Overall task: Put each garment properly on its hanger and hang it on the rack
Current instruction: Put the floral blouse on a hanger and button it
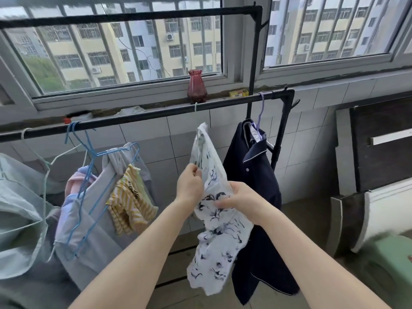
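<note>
A white garment with dark blue floral print (219,246) hangs from a pale green hanger whose hook (196,106) sits on the black rack bar (142,115). My left hand (189,186) pinches the garment's left edge. My right hand (239,198) grips bunched fabric in its middle. To the right, a navy shirt (256,219) hangs on a lilac hanger (260,114). To the left, blue wire hangers (89,175) carry a grey garment (93,230) and a yellow striped one (130,201), all askew.
A pale green garment (17,219) hangs at far left. A red glass vase (197,86) and a yellow box (238,93) stand on the windowsill behind the rack. Dark and white boards (379,163) lean against the right wall, with a green stool (392,264) below.
</note>
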{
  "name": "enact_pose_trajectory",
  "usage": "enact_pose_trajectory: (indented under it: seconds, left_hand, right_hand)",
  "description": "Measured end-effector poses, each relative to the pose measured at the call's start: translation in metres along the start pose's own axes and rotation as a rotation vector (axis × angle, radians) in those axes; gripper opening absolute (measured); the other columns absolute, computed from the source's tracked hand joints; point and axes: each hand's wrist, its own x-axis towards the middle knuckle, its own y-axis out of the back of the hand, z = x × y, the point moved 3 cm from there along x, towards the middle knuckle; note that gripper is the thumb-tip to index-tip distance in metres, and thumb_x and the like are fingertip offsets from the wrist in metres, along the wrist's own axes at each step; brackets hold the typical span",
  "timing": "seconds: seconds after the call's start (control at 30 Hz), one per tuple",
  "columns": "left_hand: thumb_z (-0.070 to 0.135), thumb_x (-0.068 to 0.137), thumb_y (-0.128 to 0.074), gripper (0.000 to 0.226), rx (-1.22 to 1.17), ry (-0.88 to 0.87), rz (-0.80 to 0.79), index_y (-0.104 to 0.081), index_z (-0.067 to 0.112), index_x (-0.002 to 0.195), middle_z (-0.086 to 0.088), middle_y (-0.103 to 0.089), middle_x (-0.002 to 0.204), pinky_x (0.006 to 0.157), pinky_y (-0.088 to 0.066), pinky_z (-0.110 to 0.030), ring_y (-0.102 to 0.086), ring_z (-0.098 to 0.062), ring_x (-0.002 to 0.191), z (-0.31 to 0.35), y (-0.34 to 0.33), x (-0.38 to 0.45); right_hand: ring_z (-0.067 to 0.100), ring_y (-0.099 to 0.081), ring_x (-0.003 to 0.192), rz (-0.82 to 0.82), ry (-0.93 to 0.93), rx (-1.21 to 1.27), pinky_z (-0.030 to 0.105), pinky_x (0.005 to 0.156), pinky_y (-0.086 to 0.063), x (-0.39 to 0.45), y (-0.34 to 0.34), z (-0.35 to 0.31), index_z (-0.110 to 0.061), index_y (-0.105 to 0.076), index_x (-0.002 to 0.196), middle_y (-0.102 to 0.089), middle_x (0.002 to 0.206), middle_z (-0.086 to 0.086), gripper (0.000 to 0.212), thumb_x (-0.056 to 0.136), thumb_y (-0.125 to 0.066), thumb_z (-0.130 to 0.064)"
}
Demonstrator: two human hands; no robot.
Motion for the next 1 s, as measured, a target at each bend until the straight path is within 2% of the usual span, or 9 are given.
enact_pose_trajectory:
  seconds: [0.13, 0.27, 0.37, 0.47, 0.6, 0.7, 0.77, 0.87, 1.0]
  left_hand:
    - [0.024, 0.104, -0.041, 0.018, 0.164, -0.073, 0.146, -0.056, 0.019, 0.097, 0.004, -0.055, 0.073, 0.06, -0.038, -0.033, -0.049, -0.018, 0.065, -0.007, 0.027, 0.0]
    - [0.025, 0.104, -0.04, 0.023, 0.351, -0.129, 0.302, -0.062, 0.02, 0.109, 0.004, -0.062, 0.085, 0.067, -0.04, -0.032, -0.057, -0.022, 0.08, -0.002, 0.061, 0.0]
    - [0.018, 0.101, -0.043, 0.025, 0.505, -0.202, 0.364, -0.062, 0.022, 0.116, -0.001, -0.065, 0.098, 0.076, -0.04, -0.035, -0.059, -0.025, 0.091, 0.005, 0.081, -0.002]
    - [-0.007, 0.08, -0.049, 0.056, 0.788, -0.364, 0.464, -0.06, 0.022, 0.127, -0.006, -0.061, 0.111, 0.095, -0.029, -0.041, -0.051, -0.029, 0.106, 0.016, 0.088, -0.008]
    - [-0.009, 0.066, -0.044, 0.068, 1.0, -0.803, 0.579, -0.058, 0.015, 0.128, -0.014, -0.054, 0.125, 0.114, -0.028, -0.052, -0.045, -0.033, 0.12, 0.035, 0.084, -0.016]
    - [-0.006, 0.067, -0.05, 0.05, 1.021, -0.965, 0.261, -0.063, 0.011, 0.112, -0.012, -0.06, 0.107, 0.091, -0.05, -0.043, -0.057, -0.034, 0.103, 0.036, 0.06, -0.018]
    - [0.001, 0.075, -0.05, 0.033, 1.138, -0.714, -0.002, -0.063, 0.014, 0.103, -0.007, -0.06, 0.099, 0.085, -0.048, -0.038, -0.056, -0.031, 0.098, 0.025, 0.047, -0.014]
    - [0.017, 0.089, -0.051, 0.024, 1.299, -0.401, -0.116, -0.06, 0.021, 0.11, -0.003, -0.059, 0.111, 0.095, -0.036, -0.036, -0.05, -0.027, 0.111, 0.001, 0.043, -0.006]
    - [0.02, 0.095, -0.057, 0.036, 0.698, -0.382, -0.185, -0.059, 0.019, 0.131, -0.002, -0.056, 0.13, 0.106, -0.039, -0.035, -0.047, -0.019, 0.126, -0.01, 0.027, -0.015]
  right_hand:
    - [0.019, -0.051, 0.065, 0.181, -0.037, -0.275, 0.031, 0.06, -0.041, 0.009, 0.002, 0.01, -0.002, -0.054, 0.074, -0.054, 0.07, 0.007, 0.012, 0.075, -0.063, 0.007]
    - [0.015, -0.021, 0.055, 0.357, 0.009, -0.194, 0.032, 0.053, -0.014, 0.021, 0.003, 0.001, -0.02, -0.022, 0.057, -0.022, 0.055, -0.003, 0.037, 0.067, -0.033, 0.015]
    - [0.015, -0.025, 0.056, 0.366, 0.02, -0.21, 0.03, 0.05, -0.018, 0.031, -0.002, -0.007, -0.018, -0.027, 0.061, -0.028, 0.059, -0.001, 0.029, 0.069, -0.032, 0.009]
    - [0.012, -0.032, 0.058, 0.363, 0.012, -0.185, 0.026, 0.052, -0.025, 0.043, -0.01, -0.015, -0.019, -0.036, 0.066, -0.037, 0.065, -0.004, 0.021, 0.078, -0.038, -0.001]
    - [0.01, -0.03, 0.052, 0.324, 0.02, -0.202, 0.029, 0.051, -0.026, 0.058, -0.007, -0.027, -0.023, -0.032, 0.058, -0.033, 0.057, -0.01, 0.036, 0.084, -0.057, -0.022]
    - [0.018, -0.06, 0.075, 0.369, 0.039, -0.316, 0.033, 0.069, -0.05, 0.057, 0.004, -0.025, -0.022, -0.064, 0.07, -0.062, 0.072, -0.005, 0.016, 0.084, -0.065, -0.015]
    - [0.017, -0.062, 0.084, 0.43, 0.073, -0.292, 0.027, 0.069, -0.048, 0.053, 0.008, -0.025, -0.023, -0.068, 0.077, -0.067, 0.081, -0.004, 0.019, 0.084, -0.058, -0.008]
    - [0.009, -0.06, 0.083, 0.393, 0.178, -0.251, 0.024, 0.072, -0.045, 0.048, 0.009, -0.033, -0.025, -0.068, 0.083, -0.066, 0.085, -0.008, 0.025, 0.084, -0.054, -0.005]
    - [0.004, -0.059, 0.079, 0.25, 0.224, -0.187, 0.025, 0.083, -0.047, 0.043, 0.012, -0.04, -0.017, -0.07, 0.094, -0.063, 0.075, -0.017, 0.019, 0.087, -0.057, -0.005]
